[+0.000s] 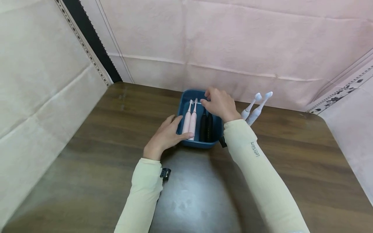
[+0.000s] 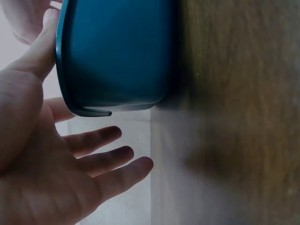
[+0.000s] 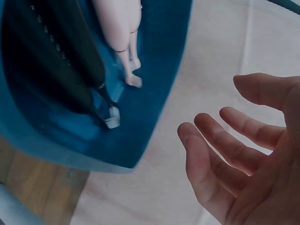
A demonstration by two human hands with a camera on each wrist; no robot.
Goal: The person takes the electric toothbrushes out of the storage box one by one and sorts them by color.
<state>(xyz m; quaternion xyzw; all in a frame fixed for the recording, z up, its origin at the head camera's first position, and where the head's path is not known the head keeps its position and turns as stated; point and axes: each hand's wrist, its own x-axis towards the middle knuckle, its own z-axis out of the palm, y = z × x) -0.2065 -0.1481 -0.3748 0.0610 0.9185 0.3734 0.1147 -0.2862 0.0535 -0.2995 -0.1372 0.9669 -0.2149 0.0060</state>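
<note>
My left hand nearer — spread, thumb at rim of blue bin, two o'clock from it, long axis twelve-to-six. Right hand — empty, fingers loosely bent.

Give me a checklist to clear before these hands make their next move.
1. Right hand free: ok, it holds nothing.
2. Left hand at the blue bin: ok, beside its left wall, thumb at the rim.
3. Pink toothbrushes in the bin: ok, two side by side.
4. Black toothbrushes in the bin: ok, two, right of the pink pair.
5. Pale toothbrushes in the bin: not ok, both are outside, to its right.
6. Pale toothbrushes' lower ends steady: cannot tell, the right sleeve hides them in the head view.
</note>
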